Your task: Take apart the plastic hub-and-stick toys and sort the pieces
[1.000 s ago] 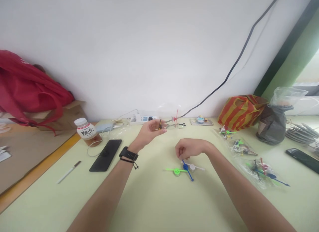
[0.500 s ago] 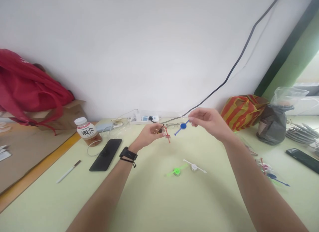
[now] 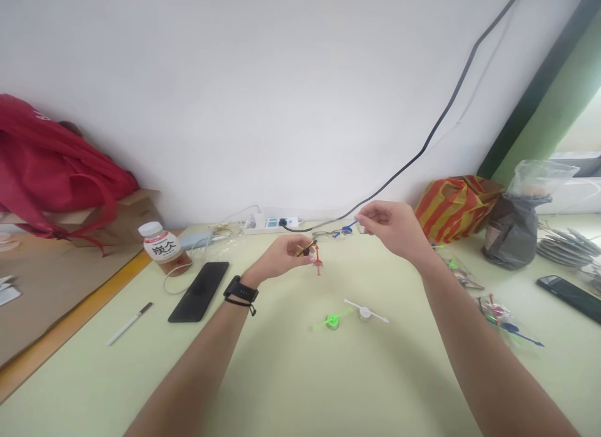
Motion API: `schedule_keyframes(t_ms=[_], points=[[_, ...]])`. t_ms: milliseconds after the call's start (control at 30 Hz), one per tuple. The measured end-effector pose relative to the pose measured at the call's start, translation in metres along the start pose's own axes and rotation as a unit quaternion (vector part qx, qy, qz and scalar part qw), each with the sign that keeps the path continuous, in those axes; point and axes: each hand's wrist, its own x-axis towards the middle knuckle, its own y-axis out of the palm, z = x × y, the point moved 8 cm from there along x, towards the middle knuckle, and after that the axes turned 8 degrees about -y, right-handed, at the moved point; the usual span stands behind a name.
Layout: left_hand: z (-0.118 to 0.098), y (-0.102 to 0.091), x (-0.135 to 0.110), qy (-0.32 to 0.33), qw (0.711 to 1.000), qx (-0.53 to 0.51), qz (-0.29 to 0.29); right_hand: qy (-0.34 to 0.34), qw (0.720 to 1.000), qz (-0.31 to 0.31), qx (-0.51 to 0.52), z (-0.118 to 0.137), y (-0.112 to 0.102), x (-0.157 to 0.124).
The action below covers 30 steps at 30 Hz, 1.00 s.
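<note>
My left hand [image 3: 283, 257], wearing a black wristband, pinches a red arrow spinner [image 3: 318, 262] that hangs beyond the fingertips. A small black-and-yellow spinner [image 3: 307, 248] also shows between those fingers, partly hidden. My right hand [image 3: 393, 227] is closed on one end of a blue arrow spinner [image 3: 346, 230], tilted, with its round hub to the left of the fingers. Below the hands, a bright green spinner [image 3: 333, 322] and a white spinner [image 3: 365, 313] lie side by side on the pale green table [image 3: 300, 380].
At left stand a drink bottle [image 3: 164, 249], a black phone [image 3: 200, 292] and a pen [image 3: 130, 324]. A power strip [image 3: 270, 224] sits by the wall. To the right are bagged spinners [image 3: 509, 324], a striped bag [image 3: 457, 208], a grey bag [image 3: 511, 233] and another phone [image 3: 570, 297].
The blue spinner in my right hand has tipped to a flatter angle and its hub sits slightly higher. The red spinner has swung more upright; both hands have barely moved.
</note>
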Motion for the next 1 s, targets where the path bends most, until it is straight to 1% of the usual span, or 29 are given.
schedule_keyframes(t_ms=[167, 300, 400, 467, 533, 567, 600, 633, 667, 700, 767, 800, 833, 867, 900, 933, 1000], points=[[-0.001, 0.001, 0.001, 0.000, 1.000, 0.009, -0.007, 0.003, 1.000, -0.012, -0.029, -0.006, 0.009, -0.001], [0.000, 0.002, 0.001, -0.003, 1.000, 0.003, -0.003, 0.009, 1.000, 0.019, -0.017, -0.006, 0.023, -0.002], [0.005, -0.001, 0.002, -0.003, 1.000, 0.004, -0.011, 0.006, 0.999, 0.034, -0.003, -0.006, 0.027, -0.002], [0.011, -0.007, 0.002, -0.007, 0.999, -0.023, -0.032, 0.006, 0.999, 0.032, -0.003, -0.007, 0.024, 0.000], [0.020, -0.019, 0.001, -0.014, 0.994, -0.073, -0.082, 0.014, 0.999, 0.040, -0.017, -0.012, 0.020, 0.000], [0.025, -0.025, 0.001, -0.018, 0.989, -0.099, -0.110, 0.021, 0.998, 0.060, -0.028, -0.015, 0.021, -0.001], [0.031, -0.030, 0.000, -0.023, 0.984, -0.118, -0.132, 0.027, 0.994, 0.097, -0.041, -0.019, 0.025, -0.003], [0.036, -0.033, 0.000, -0.030, 0.980, -0.131, -0.144, 0.032, 0.987, 0.151, -0.054, -0.024, 0.033, -0.006], [0.041, -0.034, 0.000, -0.036, 0.979, -0.138, -0.149, 0.037, 0.973, 0.219, -0.064, -0.029, 0.044, -0.012], [0.045, -0.035, 0.000, -0.040, 0.978, -0.139, -0.148, 0.042, 0.952, 0.295, -0.069, -0.033, 0.058, -0.021], [0.048, -0.034, 0.001, -0.044, 0.980, -0.132, -0.141, 0.066, 0.894, 0.439, -0.065, -0.043, 0.085, -0.045], [0.048, -0.034, 0.001, -0.044, 0.981, -0.128, -0.139, 0.087, 0.862, 0.497, -0.058, -0.047, 0.097, -0.058], [0.046, -0.033, 0.001, -0.042, 0.982, -0.126, -0.136, 0.108, 0.832, 0.542, -0.050, -0.050, 0.107, -0.069], [0.045, -0.033, 0.001, -0.040, 0.983, -0.124, -0.131, 0.128, 0.807, 0.575, -0.044, -0.053, 0.116, -0.078], [0.043, -0.032, 0.001, -0.039, 0.983, -0.125, -0.127, 0.141, 0.788, 0.598, -0.040, -0.054, 0.123, -0.085], [0.042, -0.031, 0.000, -0.037, 0.983, -0.127, -0.123, 0.148, 0.778, 0.610, -0.037, -0.054, 0.128, -0.089], [0.041, -0.027, 0.000, -0.035, 0.984, -0.130, -0.112, 0.150, 0.775, 0.613, -0.033, -0.053, 0.132, -0.089]])
